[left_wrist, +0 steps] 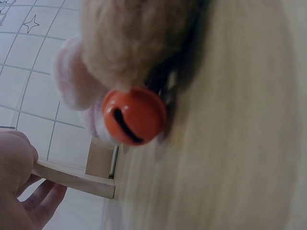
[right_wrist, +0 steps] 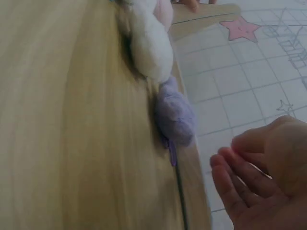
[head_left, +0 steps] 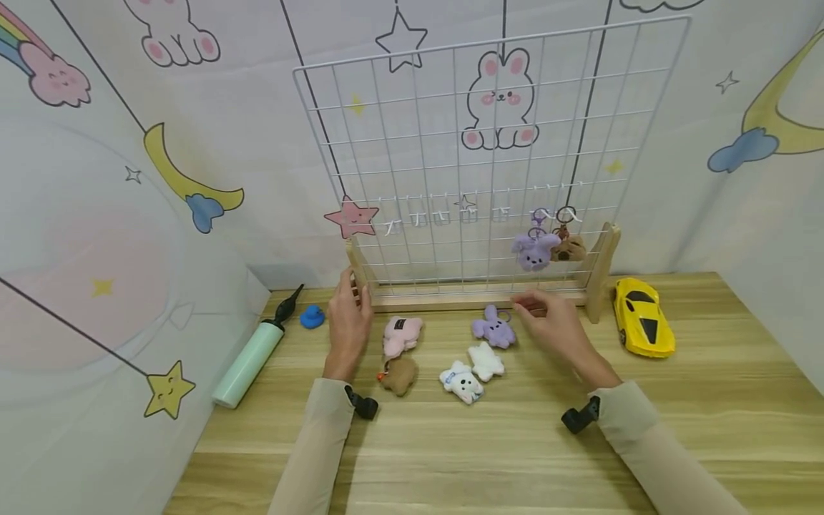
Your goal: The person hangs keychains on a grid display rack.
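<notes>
In the head view my left hand (head_left: 348, 325) is at the rack's left wooden leg (head_left: 360, 266). In the left wrist view its thumb and fingers lie on either side of that leg (left_wrist: 72, 178), holding it. My right hand (head_left: 558, 325) hovers beside a purple plush keychain (head_left: 494, 329), fingers loosely bent and nothing between them. A pink plush (head_left: 402, 336) and a brown plush (head_left: 399, 376) with an orange bell (left_wrist: 135, 116) lie near the left hand. Two white plushes, one star-shaped (head_left: 486, 360) and one with a face (head_left: 462, 383), lie between the hands.
The white wire grid (head_left: 473, 168) rises behind, with several clear hooks (head_left: 440, 217). A purple plush (head_left: 536, 250) and a brown plush (head_left: 569, 247) hang at its right. A yellow toy car (head_left: 644, 318) stands right; a blue duck (head_left: 312, 317) and mint pump (head_left: 251, 361) lie left.
</notes>
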`<state>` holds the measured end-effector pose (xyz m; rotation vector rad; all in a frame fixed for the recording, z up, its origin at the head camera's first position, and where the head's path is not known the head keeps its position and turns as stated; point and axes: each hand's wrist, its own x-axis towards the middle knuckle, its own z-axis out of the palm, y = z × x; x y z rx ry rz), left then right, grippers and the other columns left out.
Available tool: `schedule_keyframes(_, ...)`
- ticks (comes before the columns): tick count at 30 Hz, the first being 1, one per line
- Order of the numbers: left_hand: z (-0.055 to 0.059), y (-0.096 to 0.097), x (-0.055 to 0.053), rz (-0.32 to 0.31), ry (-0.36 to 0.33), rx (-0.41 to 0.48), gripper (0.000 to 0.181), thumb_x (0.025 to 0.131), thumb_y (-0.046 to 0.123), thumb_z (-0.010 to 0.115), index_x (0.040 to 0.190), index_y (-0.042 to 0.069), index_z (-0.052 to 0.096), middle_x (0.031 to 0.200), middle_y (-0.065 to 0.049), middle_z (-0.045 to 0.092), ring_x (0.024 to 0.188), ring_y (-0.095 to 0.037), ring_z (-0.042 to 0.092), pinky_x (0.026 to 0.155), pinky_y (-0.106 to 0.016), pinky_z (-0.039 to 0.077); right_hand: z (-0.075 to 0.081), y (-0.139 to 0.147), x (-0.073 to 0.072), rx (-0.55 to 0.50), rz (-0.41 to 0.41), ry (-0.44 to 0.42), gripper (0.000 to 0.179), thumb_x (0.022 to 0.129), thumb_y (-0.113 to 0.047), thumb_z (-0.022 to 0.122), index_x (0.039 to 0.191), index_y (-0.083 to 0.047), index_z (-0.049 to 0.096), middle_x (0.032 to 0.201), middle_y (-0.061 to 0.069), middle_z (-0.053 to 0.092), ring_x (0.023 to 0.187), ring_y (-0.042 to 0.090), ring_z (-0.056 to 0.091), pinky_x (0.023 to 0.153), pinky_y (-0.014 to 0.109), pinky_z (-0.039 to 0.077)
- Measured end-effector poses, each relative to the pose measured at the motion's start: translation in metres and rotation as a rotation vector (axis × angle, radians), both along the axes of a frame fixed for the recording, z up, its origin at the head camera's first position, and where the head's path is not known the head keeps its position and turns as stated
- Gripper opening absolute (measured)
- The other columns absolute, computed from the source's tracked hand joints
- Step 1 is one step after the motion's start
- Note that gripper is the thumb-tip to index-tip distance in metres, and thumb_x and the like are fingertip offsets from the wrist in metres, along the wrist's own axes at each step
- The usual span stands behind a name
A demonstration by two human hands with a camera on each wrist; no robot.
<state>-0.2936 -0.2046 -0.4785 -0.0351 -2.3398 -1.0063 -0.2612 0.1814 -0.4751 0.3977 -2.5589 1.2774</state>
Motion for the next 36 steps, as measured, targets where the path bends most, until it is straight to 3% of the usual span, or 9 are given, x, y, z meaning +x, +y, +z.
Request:
schedule_keyframes(2, 0.001, 0.0, 0.0, -0.003, -0.001, 0.0, 0.045, 0.111, 0.014, 0.062, 0.155, 0.007, 0.053, 0.13, -0.026, 0.073, 0.109, -0.039, 0.079, 0.085, -0.048, 0.07, -0.008, 0.001, 0.0, 0.076, 0.049, -0.063, 0.022, 0.108, -0.013, 0.067, 0.125, -0.005, 0.079, 0.118, 0.015, 0.081, 0.105, 0.031, 0.078, 0.093, 0.044, 0.066)
schedule_keyframes(4, 0.001, 0.001, 0.0, -0.004, -0.001, -0.003, 0.045, 0.111, 0.015, 0.061, 0.154, 0.007, 0.053, 0.129, -0.025, 0.073, 0.109, -0.038, 0.079, 0.085, -0.047, 0.07, -0.013, 0.002, 0.0, 0.145, 0.091, -0.107, 0.025, 0.108, -0.011, 0.065, 0.13, -0.006, 0.077, 0.12, 0.014, 0.079, 0.104, 0.03, 0.075, 0.092, 0.047, 0.065)
schedule_keyframes(8, 0.001, 0.001, -0.001, -0.009, 0.001, -0.009, 0.044, 0.112, 0.016, 0.06, 0.154, 0.007, 0.053, 0.129, -0.025, 0.073, 0.109, -0.038, 0.078, 0.085, -0.048, 0.07, -0.02, 0.003, 0.001, 0.269, 0.162, -0.117, 0.034, 0.105, -0.006, 0.065, 0.139, -0.005, 0.073, 0.11, 0.012, 0.071, 0.094, 0.021, 0.062, 0.079, 0.036, 0.054)
schedule_keyframes(11, 0.0, 0.001, -0.002, -0.011, -0.001, -0.009, 0.044, 0.112, 0.016, 0.06, 0.155, 0.007, 0.053, 0.13, -0.025, 0.073, 0.11, -0.038, 0.078, 0.085, -0.048, 0.07, -0.02, 0.004, 0.001, 0.311, 0.172, -0.103, 0.032, 0.103, -0.004, 0.066, 0.134, -0.004, 0.076, 0.104, 0.011, 0.067, 0.091, 0.019, 0.055, 0.076, 0.033, 0.047)
schedule_keyframes(15, 0.0, 0.001, -0.002, -0.007, -0.002, -0.007, 0.045, 0.112, 0.016, 0.06, 0.155, 0.007, 0.053, 0.13, -0.025, 0.073, 0.111, -0.038, 0.078, 0.086, -0.048, 0.07, -0.018, 0.005, 0.002, 0.302, 0.118, -0.095, 0.01, 0.101, -0.01, 0.073, 0.103, -0.007, 0.082, 0.098, 0.009, 0.068, 0.088, 0.018, 0.06, 0.077, 0.034, 0.05)
schedule_keyframes(18, 0.001, 0.001, -0.001, -0.006, 0.0, -0.007, 0.045, 0.111, 0.015, 0.061, 0.155, 0.007, 0.052, 0.13, -0.026, 0.072, 0.111, -0.038, 0.078, 0.086, -0.048, 0.07, -0.016, 0.006, 0.002, 0.286, 0.081, -0.115, 0.011, 0.099, -0.014, 0.079, 0.09, -0.009, 0.077, 0.094, 0.008, 0.068, 0.086, 0.018, 0.063, 0.077, 0.035, 0.053)
schedule_keyframes(27, 0.002, 0.0, 0.0, -0.007, 0.001, -0.011, 0.045, 0.112, 0.016, 0.06, 0.155, 0.006, 0.052, 0.13, -0.026, 0.073, 0.11, -0.039, 0.078, 0.086, -0.048, 0.07, -0.006, 0.014, 0.0, 0.266, 0.141, -0.286, 0.022, 0.1, -0.021, 0.079, 0.105, -0.001, 0.074, 0.097, 0.011, 0.074, 0.088, 0.02, 0.068, 0.08, 0.035, 0.058)
schedule_keyframes(32, 0.001, -0.001, 0.0, -0.004, -0.003, -0.011, 0.045, 0.112, 0.017, 0.06, 0.155, 0.006, 0.052, 0.13, -0.026, 0.073, 0.11, -0.039, 0.079, 0.086, -0.048, 0.07, -0.005, 0.018, -0.001, 0.249, 0.149, -0.319, 0.022, 0.097, -0.02, 0.083, 0.101, -0.004, 0.07, 0.094, 0.009, 0.074, 0.085, 0.018, 0.067, 0.076, 0.031, 0.055)
schedule_keyframes(36, 0.0, -0.001, 0.0, -0.007, -0.004, -0.004, 0.045, 0.112, 0.016, 0.059, 0.155, 0.005, 0.052, 0.13, -0.026, 0.072, 0.11, -0.039, 0.078, 0.086, -0.048, 0.07, -0.001, 0.02, -0.001, 0.207, 0.131, -0.308, 0.016, 0.097, -0.016, 0.082, 0.103, -0.004, 0.074, 0.095, 0.01, 0.078, 0.084, 0.018, 0.071, 0.076, 0.032, 0.059)
